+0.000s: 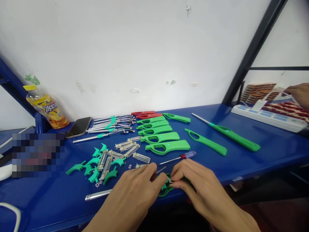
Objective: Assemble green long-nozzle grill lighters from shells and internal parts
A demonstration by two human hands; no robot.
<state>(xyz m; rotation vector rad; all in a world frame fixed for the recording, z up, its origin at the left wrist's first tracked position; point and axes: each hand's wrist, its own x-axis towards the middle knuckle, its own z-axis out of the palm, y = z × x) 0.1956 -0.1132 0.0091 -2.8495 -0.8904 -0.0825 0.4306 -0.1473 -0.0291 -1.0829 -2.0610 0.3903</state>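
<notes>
Your right hand (196, 178) is pinching a white wire (170, 180) in its fingertips. Your left hand (138, 183) is bending its fingers beside it; what it is gripping, I cannot tell. One green case (166, 192) is sitting between and below your fingertips. One screwdriver (187, 155) is lying just beyond your hands. Farther beyond, two red cases (154, 116) and five green cases (177, 145) are lining up on the surface (231, 166). One metal tube (98, 195) is poking out left of your left hand.
</notes>
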